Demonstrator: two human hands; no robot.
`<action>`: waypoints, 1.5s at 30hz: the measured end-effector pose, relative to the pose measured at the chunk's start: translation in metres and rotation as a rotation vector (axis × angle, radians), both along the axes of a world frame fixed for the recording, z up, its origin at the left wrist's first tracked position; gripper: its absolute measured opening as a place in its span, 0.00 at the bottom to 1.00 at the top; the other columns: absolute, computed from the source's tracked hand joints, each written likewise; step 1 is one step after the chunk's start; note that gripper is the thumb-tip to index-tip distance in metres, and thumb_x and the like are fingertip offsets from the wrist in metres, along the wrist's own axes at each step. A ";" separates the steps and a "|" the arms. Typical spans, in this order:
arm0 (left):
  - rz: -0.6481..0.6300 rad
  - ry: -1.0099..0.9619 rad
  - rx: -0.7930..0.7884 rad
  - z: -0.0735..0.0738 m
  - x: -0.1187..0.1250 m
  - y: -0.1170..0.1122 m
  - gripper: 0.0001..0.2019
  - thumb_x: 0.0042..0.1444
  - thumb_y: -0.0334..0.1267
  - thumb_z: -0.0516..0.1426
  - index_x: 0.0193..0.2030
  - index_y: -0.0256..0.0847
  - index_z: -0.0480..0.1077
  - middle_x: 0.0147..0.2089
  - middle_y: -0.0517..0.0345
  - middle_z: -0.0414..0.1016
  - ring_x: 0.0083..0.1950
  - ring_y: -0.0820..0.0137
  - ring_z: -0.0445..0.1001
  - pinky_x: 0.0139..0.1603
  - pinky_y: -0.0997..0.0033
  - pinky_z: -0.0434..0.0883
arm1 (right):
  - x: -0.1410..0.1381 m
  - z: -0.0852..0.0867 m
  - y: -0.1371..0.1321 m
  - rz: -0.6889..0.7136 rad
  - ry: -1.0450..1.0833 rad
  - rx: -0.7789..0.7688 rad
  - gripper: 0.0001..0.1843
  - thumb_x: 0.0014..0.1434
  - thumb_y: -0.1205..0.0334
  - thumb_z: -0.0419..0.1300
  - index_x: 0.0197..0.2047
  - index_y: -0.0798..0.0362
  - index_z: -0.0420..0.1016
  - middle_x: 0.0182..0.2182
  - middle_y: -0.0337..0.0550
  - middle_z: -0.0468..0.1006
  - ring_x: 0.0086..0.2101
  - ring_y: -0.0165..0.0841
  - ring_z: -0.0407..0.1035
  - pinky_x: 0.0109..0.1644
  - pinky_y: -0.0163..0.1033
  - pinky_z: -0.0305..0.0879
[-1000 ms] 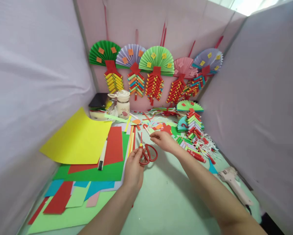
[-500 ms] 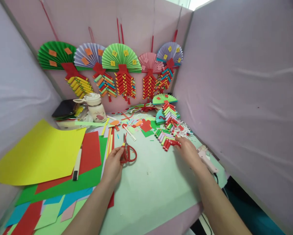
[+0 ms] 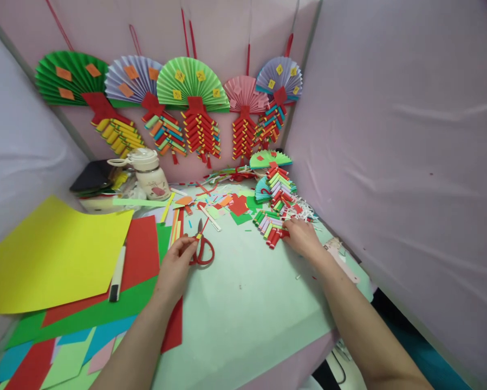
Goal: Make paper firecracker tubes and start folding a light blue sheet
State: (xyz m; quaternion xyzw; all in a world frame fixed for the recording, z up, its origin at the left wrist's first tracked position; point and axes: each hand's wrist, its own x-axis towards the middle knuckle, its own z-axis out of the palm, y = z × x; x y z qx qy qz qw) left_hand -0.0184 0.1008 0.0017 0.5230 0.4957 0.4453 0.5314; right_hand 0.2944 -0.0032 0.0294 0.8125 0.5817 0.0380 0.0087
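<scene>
My left hand (image 3: 177, 265) pinches a pair of red-handled scissors (image 3: 200, 236) at one handle loop; the blades point away from me, just above the pale green table. At the right, my right hand (image 3: 305, 238) has its fingers closed on the near edge of a paper firecracker strand (image 3: 267, 225), made of green, lilac, light green and red rolled tubes. Its fingertips are partly hidden. Just behind lies a finished-looking light green paper fan (image 3: 271, 158) with a longer string of paper tubes (image 3: 283, 187) hanging from it.
Coloured paper sheets, with a yellow sheet (image 3: 60, 260) on top, cover the left side beside a white-and-black marker-like tool (image 3: 117, 273). A cream bottle (image 3: 149, 176) stands behind. Paper scraps (image 3: 238, 205) and a white cutter (image 3: 210, 219) lie mid-table. A glue gun (image 3: 344, 266) is right. Fan ornaments hang behind.
The view has shifted, so most things sit slightly further left. My left hand still holds the scissors. My right hand remains at the strand's edge, its fingers slightly further over it.
</scene>
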 end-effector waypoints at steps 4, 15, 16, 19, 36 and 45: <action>0.004 0.164 0.159 0.002 0.001 -0.005 0.13 0.50 0.50 0.60 0.36 0.44 0.72 0.62 0.49 0.66 0.67 0.56 0.58 0.62 0.57 0.56 | -0.003 0.000 -0.001 0.022 -0.025 0.023 0.10 0.56 0.63 0.55 0.42 0.54 0.71 0.45 0.50 0.73 0.48 0.43 0.65 0.47 0.43 0.55; 0.037 0.040 0.181 0.005 0.002 -0.009 0.12 0.49 0.49 0.61 0.33 0.44 0.72 0.64 0.50 0.63 0.64 0.54 0.62 0.61 0.59 0.57 | -0.001 -0.002 0.005 0.044 0.077 0.500 0.14 0.65 0.60 0.45 0.41 0.55 0.69 0.38 0.51 0.74 0.42 0.40 0.65 0.46 0.41 0.58; 0.045 0.031 0.177 0.008 0.002 -0.010 0.12 0.48 0.49 0.61 0.33 0.44 0.72 0.64 0.50 0.63 0.63 0.54 0.62 0.60 0.60 0.58 | 0.000 0.000 0.005 0.035 0.102 0.560 0.15 0.65 0.60 0.44 0.42 0.55 0.69 0.39 0.52 0.74 0.43 0.40 0.65 0.47 0.41 0.58; 0.092 0.026 0.171 0.016 0.002 -0.015 0.12 0.49 0.48 0.61 0.33 0.43 0.71 0.61 0.51 0.66 0.61 0.56 0.65 0.56 0.63 0.62 | 0.003 0.012 0.002 0.031 0.216 0.682 0.16 0.66 0.60 0.43 0.43 0.54 0.70 0.39 0.50 0.74 0.41 0.39 0.66 0.46 0.41 0.60; 0.146 -0.064 0.128 0.020 0.001 -0.021 0.12 0.48 0.47 0.61 0.35 0.42 0.72 0.48 0.53 0.74 0.50 0.62 0.70 0.48 0.68 0.66 | 0.001 0.001 0.020 0.137 0.663 0.280 0.16 0.60 0.54 0.52 0.44 0.53 0.74 0.41 0.47 0.79 0.40 0.36 0.72 0.46 0.41 0.67; 0.131 -0.098 0.094 0.021 0.003 -0.024 0.11 0.47 0.46 0.62 0.33 0.41 0.72 0.47 0.53 0.74 0.50 0.61 0.70 0.50 0.66 0.65 | -0.056 0.035 0.041 0.581 0.353 -0.318 0.44 0.40 0.60 0.70 0.62 0.46 0.65 0.54 0.48 0.70 0.57 0.47 0.60 0.62 0.48 0.51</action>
